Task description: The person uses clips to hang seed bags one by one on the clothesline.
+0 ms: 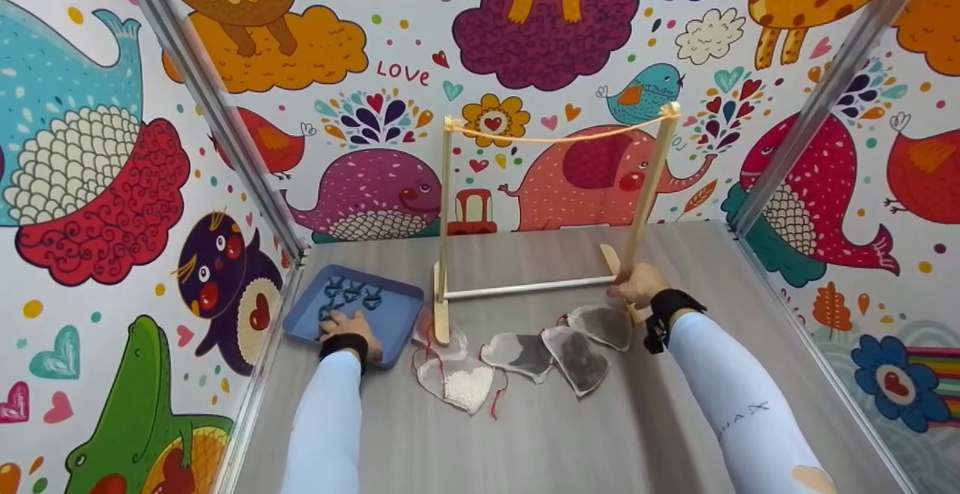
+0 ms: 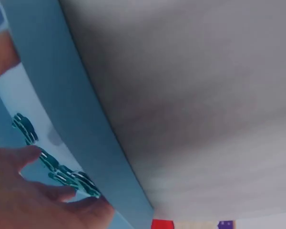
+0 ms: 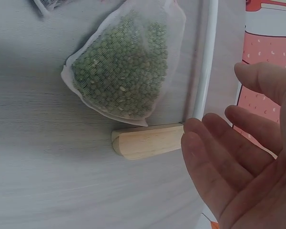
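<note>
My left hand (image 1: 351, 330) reaches into a shallow blue tray (image 1: 401, 306) on the left, fingers spread low over several small dark teal clips (image 1: 373, 297). In the left wrist view its fingertips touch the clips (image 2: 50, 160) beside the tray wall. The right hand (image 1: 641, 284) is at the foot of the right post (image 1: 651, 194) of a wooden frame. Seen from the right wrist, its fingers are apart and gently bent, close to the wooden foot (image 3: 148, 142) and white crossbar (image 3: 206, 67). A mesh bag of green beans (image 3: 121, 71) lies beside that foot.
A cord (image 1: 562, 138) sags between the tops of the posts. In front of the frame lie several mesh bags with red strings, one with white filling (image 1: 469, 385), others dark (image 1: 577, 359). Patterned walls with metal edge posts (image 1: 817, 89) enclose the table (image 1: 525, 441).
</note>
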`<state>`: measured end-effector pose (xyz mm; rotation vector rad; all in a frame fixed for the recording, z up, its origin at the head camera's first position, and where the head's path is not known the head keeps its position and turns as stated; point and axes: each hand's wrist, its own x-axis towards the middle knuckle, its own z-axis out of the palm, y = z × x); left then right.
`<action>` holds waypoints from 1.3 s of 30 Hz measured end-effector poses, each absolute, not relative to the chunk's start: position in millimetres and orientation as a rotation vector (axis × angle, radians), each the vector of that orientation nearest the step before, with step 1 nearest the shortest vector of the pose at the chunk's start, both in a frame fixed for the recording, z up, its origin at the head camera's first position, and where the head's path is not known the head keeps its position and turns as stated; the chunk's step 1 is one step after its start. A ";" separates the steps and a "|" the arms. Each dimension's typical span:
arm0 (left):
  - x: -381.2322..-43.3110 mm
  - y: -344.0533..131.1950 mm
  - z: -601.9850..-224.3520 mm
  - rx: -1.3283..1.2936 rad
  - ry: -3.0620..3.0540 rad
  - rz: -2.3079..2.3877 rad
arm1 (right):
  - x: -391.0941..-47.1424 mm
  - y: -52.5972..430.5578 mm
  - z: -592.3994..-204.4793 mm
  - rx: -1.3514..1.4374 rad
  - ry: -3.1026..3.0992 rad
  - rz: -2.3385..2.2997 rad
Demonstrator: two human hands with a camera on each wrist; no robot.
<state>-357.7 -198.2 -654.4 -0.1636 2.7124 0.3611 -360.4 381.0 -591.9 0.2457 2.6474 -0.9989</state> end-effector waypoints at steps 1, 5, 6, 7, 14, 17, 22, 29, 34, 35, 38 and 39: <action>-356.3 -200.2 -655.1 -0.166 2.692 0.370 | -360.3 381.2 -593.0 0.239 2.643 -1.001; -351.7 -206.2 -656.2 -0.162 2.654 0.395 | -360.0 382.8 -596.3 0.223 2.659 -0.969; -351.2 -206.6 -655.3 -0.149 2.658 0.393 | -359.8 383.2 -596.8 0.217 2.669 -0.955; -350.6 -207.0 -653.7 -0.146 2.666 0.400 | -359.6 383.5 -597.5 0.217 2.678 -0.942; -353.1 -205.7 -648.0 -0.095 2.819 0.432 | -360.0 380.5 -598.6 0.185 2.652 -0.926; -357.3 -206.0 -657.0 -0.070 2.923 0.456 | -360.7 377.0 -599.9 0.160 2.638 -0.927; -357.4 -206.5 -672.7 -0.098 3.006 0.401 | -362.3 370.3 -601.5 0.148 2.617 -0.942; -353.9 -203.9 -678.3 -0.156 2.970 0.486 | -360.3 365.5 -601.7 0.135 2.610 -0.954; -352.2 -200.0 -676.2 -0.126 2.942 0.559 | -359.5 364.1 -606.4 0.118 2.620 -0.944; -352.1 -199.4 -675.9 -0.108 2.943 0.553 | -359.7 363.5 -607.7 0.112 2.632 -0.938; -351.5 -196.2 -673.9 -0.060 2.960 0.540 | -360.0 361.0 -611.0 0.056 2.687 -0.895; -351.3 -195.0 -673.3 -0.059 2.966 0.551 | -359.7 360.0 -612.0 0.037 2.705 -0.885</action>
